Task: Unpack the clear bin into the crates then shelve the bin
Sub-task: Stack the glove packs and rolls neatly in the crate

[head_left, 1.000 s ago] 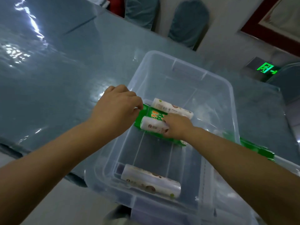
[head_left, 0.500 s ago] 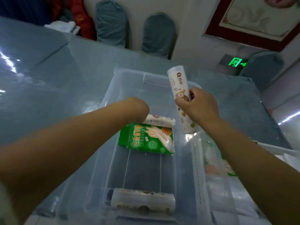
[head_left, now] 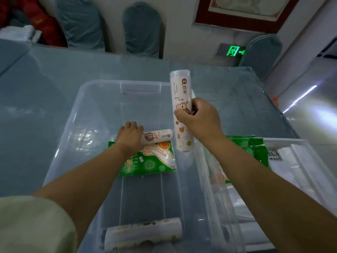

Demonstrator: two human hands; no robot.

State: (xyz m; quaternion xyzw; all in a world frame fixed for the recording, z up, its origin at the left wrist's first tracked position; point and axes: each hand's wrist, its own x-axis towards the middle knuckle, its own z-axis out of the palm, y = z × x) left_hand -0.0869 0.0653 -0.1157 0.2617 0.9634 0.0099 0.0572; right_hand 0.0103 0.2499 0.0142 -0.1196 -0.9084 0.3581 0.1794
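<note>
Roll (head_left: 181, 99) upright in right hand (head_left: 200, 119).

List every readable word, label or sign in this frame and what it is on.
"启金", uncertain: held roll in right hand.
Running-figure pictogram and arrow, no words: green exit sign.
Green packet: print too blurred.
Roll under left hand: unreadable.
</note>
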